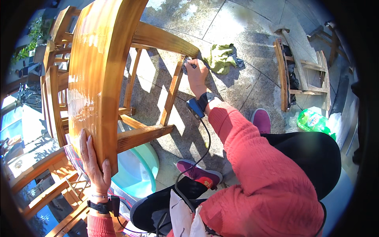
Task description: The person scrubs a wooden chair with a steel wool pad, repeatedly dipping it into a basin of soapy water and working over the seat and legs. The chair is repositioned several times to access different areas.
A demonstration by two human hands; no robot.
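Observation:
A wooden bench lies tipped on its side before me, its wet seat glossy in the sun. My left hand holds one end of the seat, fingers flat on the top face and thumb over the edge. Between the fingers of my right hand is a crumpled grey scrubbing wad, pressed where a thin rail meets a bench leg. Most of the wad is hidden by the fingers. Beyond that hand, a yellow-green cloth lies bunched on the paving.
A turquoise basin stands under the bench's near end. More wooden benches are stacked at left. On the right are a small wooden frame, a hammer lying across it, and a green plastic bottle. A cable runs from my right wrist.

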